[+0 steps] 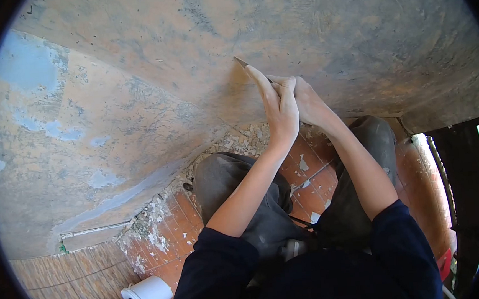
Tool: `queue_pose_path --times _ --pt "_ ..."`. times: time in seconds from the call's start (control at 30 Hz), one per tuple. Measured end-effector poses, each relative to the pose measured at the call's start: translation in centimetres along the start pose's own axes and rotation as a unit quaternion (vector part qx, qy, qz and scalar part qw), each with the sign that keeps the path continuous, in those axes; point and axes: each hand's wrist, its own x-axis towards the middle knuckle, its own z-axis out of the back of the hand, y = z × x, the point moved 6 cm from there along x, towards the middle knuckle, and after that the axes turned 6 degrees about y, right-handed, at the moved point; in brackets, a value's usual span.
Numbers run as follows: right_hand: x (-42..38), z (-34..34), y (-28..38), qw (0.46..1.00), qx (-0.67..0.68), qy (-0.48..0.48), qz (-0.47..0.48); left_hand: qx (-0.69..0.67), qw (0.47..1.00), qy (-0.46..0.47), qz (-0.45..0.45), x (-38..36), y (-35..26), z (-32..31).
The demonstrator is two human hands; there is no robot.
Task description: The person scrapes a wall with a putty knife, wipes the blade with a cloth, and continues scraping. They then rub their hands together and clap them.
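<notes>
Both my hands press a scraper blade (242,62) against a worn, patchy wall (309,28). My left hand (279,109) lies on top, its fingers stretched along the tool toward the blade tip. My right hand (306,99) sits just behind and under it, wrapped around the hidden handle. Only the tip of the blade shows. I am crouched, my knees in grey trousers (236,177) below the hands.
Scraped paint flakes and rubble (239,141) lie along the foot of the wall on red floor tiles (309,189). A white roll-like object (148,295) stands at the lower left. A dark frame (464,189) rises at the right.
</notes>
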Motion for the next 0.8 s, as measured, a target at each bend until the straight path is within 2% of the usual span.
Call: queue_pose_path --times 0.07,0.13,0.17,0.23,0.37,0.43,0.5,0.63,0.67,0.73,0.8 --pt "-0.2 0.4 -0.4 1.0 -0.008 -0.024 -0.004 0.013 1.0 -0.005 0.021 -0.3 -0.2 0.3" --pt "-1.8 1.5 1.4 0.996 0.024 0.007 -0.084 -0.016 0.999 0.02 0.037 -0.4 -0.1 0.3" --pt "-1.5 1.3 1.4 0.996 0.02 0.01 -0.084 0.006 1.0 0.01 0.006 -0.2 -0.5 0.3" --pt "-1.1 0.9 2.0 1.0 -0.008 -0.014 -0.019 -0.002 1.0 0.001 0.0 0.6 0.3 0.6" --pt "-1.4 1.1 2.6 0.999 -0.009 -0.006 -0.041 -0.017 1.0 0.002 0.012 0.2 0.2 0.6" --pt "-2.1 1.5 3.0 0.995 -0.005 -0.002 -0.097 -0.038 0.999 0.014 0.017 0.3 0.2 0.9" --pt "-1.3 1.3 3.1 0.997 -0.014 0.001 -0.075 0.027 1.0 -0.014 0.003 0.4 -0.2 1.1" --pt "-1.0 1.2 2.4 1.0 -0.01 -0.004 -0.018 0.003 0.998 -0.054 0.011 0.5 -0.4 1.4" --pt "-1.4 1.4 2.4 1.0 -0.009 -0.007 -0.016 0.004 0.999 -0.053 0.009 0.4 0.0 1.3" --pt "-2.0 1.5 2.7 0.999 0.005 0.005 -0.045 0.096 0.992 -0.041 -0.067 0.5 -0.8 1.2" --pt "-1.5 1.5 2.4 0.999 -0.004 0.003 -0.046 0.08 0.995 -0.041 -0.048 0.6 -0.7 1.3"
